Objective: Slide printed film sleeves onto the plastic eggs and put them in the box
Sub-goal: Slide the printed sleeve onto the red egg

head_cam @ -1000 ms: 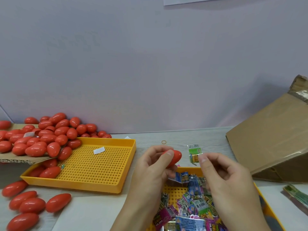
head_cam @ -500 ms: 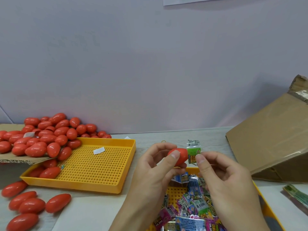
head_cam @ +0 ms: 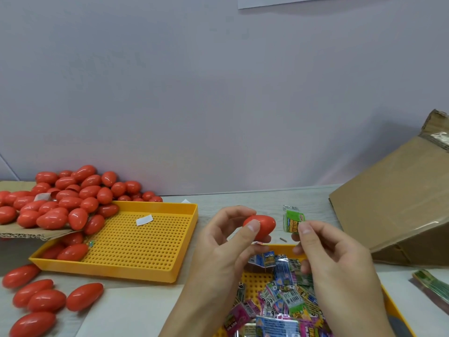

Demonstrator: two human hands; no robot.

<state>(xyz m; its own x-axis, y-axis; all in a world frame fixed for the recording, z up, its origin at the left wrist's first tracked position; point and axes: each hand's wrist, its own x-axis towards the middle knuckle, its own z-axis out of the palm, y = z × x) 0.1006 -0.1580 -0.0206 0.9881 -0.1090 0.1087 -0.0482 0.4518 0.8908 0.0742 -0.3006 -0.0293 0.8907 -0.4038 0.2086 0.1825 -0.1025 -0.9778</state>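
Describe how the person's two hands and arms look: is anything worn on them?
Both the left hand and the right hand are bare: no gloves, rings, watch or bracelets show. The forearms are uncovered too; no sleeve reaches into view. The nails are short and unpainted.

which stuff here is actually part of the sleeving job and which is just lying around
Part of the job:
- red plastic egg held by left hand
- green printed film sleeve pinched by right hand
- brown cardboard box

Lying about:
- white paper slip
- small brown stub on the table
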